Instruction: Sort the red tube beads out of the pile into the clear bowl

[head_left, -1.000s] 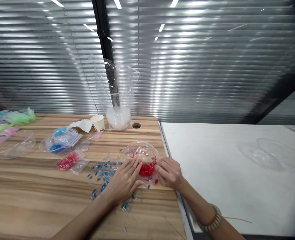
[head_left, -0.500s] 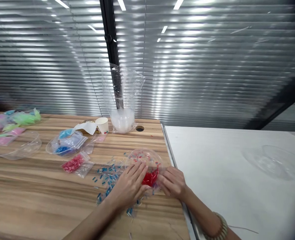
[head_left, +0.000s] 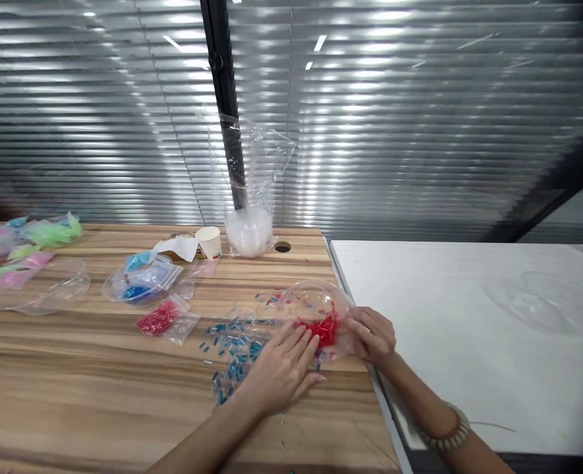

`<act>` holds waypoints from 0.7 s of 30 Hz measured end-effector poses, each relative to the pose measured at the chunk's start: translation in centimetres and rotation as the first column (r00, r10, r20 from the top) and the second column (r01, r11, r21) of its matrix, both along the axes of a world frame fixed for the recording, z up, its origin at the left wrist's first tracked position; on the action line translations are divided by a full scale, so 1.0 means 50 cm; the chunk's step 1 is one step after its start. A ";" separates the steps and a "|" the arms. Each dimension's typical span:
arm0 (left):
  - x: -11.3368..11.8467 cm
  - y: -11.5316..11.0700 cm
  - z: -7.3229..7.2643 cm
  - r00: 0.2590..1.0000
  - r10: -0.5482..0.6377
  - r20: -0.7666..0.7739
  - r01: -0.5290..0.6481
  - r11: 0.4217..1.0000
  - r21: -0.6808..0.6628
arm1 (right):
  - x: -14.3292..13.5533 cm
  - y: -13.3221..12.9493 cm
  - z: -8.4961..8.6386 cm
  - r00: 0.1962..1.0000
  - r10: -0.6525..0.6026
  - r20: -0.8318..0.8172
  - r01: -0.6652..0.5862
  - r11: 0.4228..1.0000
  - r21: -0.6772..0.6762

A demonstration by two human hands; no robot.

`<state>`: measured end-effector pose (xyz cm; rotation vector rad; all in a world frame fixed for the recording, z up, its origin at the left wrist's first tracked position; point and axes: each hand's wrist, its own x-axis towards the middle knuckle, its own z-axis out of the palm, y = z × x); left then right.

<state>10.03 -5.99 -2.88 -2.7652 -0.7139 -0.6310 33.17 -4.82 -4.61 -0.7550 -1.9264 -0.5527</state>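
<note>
A clear plastic bowl [head_left: 315, 287] sits near the right edge of the wooden table, with a cluster of short red tube-like pieces [head_left: 327, 330] in its near part. My right hand [head_left: 373, 337] pinches the bowl's right rim. My left hand [head_left: 284, 370] lies with fingers stretched out over the bowl's near left side, its fingertips at the red pieces. Its palm hides part of the rim. Left of the bowl, many short blue tube-like pieces [head_left: 239, 349] lie scattered on the wood, with some clear ones among them.
A bag of red pieces [head_left: 159, 317] lies to the left. Behind it are a clear dish [head_left: 109, 289] holding small bags, a paper cup [head_left: 209, 242] and stacked clear bowls [head_left: 249, 232] in plastic wrap. A white table [head_left: 444, 368] adjoins on the right.
Both hands and the clear bowl have moved a little to the right. More of the red cluster shows now beside my left fingertips. The view has also shifted slightly.
</note>
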 end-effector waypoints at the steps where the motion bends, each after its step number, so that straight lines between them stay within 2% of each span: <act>1: 0.002 -0.001 -0.003 1.000 -0.003 0.021 0.003 1.000 0.008 | 0.001 0.001 -0.002 1.000 -0.007 0.001 0.007 1.000 0.000; 5: 0.006 -0.001 -0.011 0.999 -0.003 0.038 0.003 1.000 -0.008 | -0.002 0.003 -0.005 1.000 -0.004 0.031 0.004 1.000 -0.004; 9: 0.002 0.002 0.000 1.000 -0.002 0.024 0.004 0.996 -0.084 | -0.007 0.001 -0.005 0.999 -0.005 0.033 0.006 1.000 -0.016; 14: 0.003 0.005 0.029 0.995 0.051 0.080 -0.022 0.943 -0.332 | -0.008 0.000 -0.009 0.999 0.037 0.013 -0.036 0.999 -0.032; 17: 0.018 0.015 0.044 0.999 0.036 0.010 -0.027 0.895 -0.446 | -0.006 0.000 -0.009 0.999 0.041 -0.003 -0.042 0.998 -0.040; 21: 0.051 0.037 0.075 0.988 0.011 -0.152 -0.090 0.848 -0.522 | 0.000 0.001 -0.004 0.999 0.021 -0.030 -0.022 1.000 -0.016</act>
